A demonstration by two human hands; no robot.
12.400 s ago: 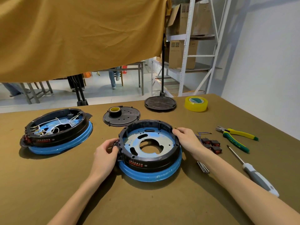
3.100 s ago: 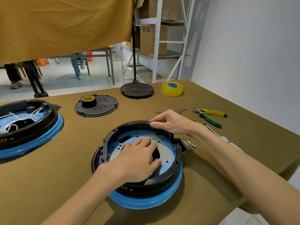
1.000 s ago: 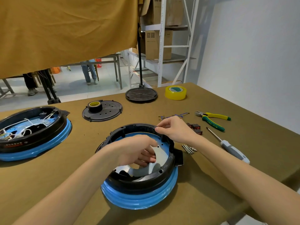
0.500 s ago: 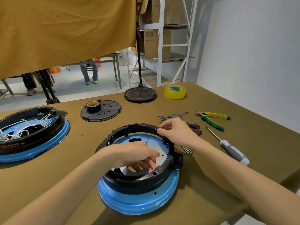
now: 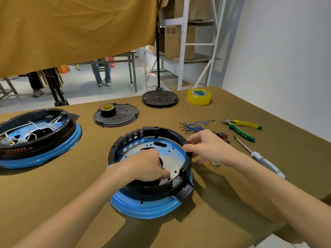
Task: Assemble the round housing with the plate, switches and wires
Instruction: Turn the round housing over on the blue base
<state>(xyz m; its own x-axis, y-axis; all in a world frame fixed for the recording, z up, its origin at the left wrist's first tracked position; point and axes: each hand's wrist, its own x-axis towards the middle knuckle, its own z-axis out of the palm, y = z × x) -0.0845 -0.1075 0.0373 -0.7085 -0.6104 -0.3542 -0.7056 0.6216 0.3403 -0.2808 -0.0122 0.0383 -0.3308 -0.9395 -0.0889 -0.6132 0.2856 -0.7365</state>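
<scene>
Item: round housing (image 5: 148,192), tilted. Our left hand (image 5: 143,167) curls round the plate (image 5: 172,158) inside; our right hand (image 5: 209,147) pinches the rim at three o'clock.

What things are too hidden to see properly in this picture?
Head view, the only one:
- Left hand fingertips: curled under inside the round housing, so its grip is unclear.
- Plate: partly covered by that hand.
- Red switches: mostly behind the right hand.
- Second housing: cut by the left edge.
</scene>
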